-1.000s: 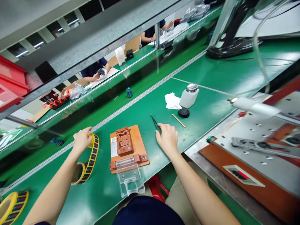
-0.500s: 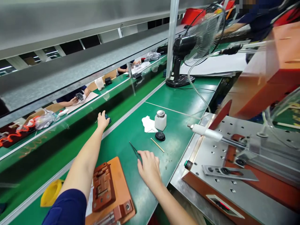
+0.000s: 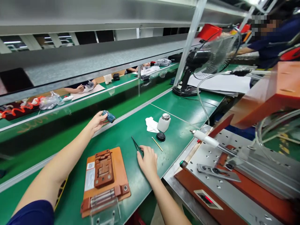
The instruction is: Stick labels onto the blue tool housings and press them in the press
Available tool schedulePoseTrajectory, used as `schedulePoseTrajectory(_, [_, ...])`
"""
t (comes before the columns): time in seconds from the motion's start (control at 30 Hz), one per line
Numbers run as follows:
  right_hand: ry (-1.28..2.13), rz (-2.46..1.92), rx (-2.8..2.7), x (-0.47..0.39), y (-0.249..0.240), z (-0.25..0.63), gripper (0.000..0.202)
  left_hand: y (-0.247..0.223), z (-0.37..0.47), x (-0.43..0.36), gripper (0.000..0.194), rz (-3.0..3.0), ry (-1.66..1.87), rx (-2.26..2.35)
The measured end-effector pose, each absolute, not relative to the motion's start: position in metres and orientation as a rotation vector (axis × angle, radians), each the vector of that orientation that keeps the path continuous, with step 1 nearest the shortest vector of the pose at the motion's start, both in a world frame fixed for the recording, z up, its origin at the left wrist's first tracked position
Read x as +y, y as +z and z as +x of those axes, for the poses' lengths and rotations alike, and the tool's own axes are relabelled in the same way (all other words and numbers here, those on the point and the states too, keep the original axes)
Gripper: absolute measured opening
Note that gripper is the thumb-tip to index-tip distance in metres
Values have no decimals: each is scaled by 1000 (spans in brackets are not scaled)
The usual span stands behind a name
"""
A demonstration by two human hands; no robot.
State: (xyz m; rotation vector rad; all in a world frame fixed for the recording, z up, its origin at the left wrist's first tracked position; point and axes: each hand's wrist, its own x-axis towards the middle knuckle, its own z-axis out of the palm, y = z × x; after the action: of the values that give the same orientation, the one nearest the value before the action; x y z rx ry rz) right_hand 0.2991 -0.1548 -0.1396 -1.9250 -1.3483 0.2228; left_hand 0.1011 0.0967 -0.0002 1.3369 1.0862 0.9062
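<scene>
Blue part [image 3: 109,116] pinched in fingers [image 3: 101,117].

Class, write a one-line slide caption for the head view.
Left hand grips a small blue part; right hand rests on the tweezers beside an orange fixture.

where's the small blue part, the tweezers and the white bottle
small blue part [image 3: 109,116], head view, on its body past the left hand's fingertips
tweezers [image 3: 136,144], head view, on the dark shaft ahead of the right hand
white bottle [image 3: 163,124], head view, on its white body below the metal cap
</scene>
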Motion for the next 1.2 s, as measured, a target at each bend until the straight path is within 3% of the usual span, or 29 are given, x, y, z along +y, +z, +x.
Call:
schedulePoseTrajectory(0.2, [221, -1824, -1245, -155, -137, 298, 34, 10, 30, -9, 52, 1154, 735, 871])
schedulePoseTrajectory(0.37, [367, -1399, -1486, -155, -78, 259, 31, 0, 0, -62, 53, 1047, 608, 821])
schedulePoseTrajectory(0.5, [663, -981, -2010, -147, -27, 215, 86, -8, -4, -85, 55, 1048, 515, 787])
schedulePoseTrajectory(0.57, [713, -911, -2163, -138, -20, 201, 96, -11, -7, -92, 58, 1086, 537, 840])
schedulePoseTrajectory(0.77, [887, -1053, -2175, -112, -47, 203, 89, -15, -49, -117, 59, 1198, 729, 1062])
schedulePoseTrajectory(1.03, [1049, -924, -2315, -107, -72, 215, 96, -33, -90, -206, 38, 1400, 441, 1088])
schedulePoseTrajectory(1.2, [967, -960, -2232, -120, -101, 204, 103, -71, -61, -264, 52, 1204, 276, 773])
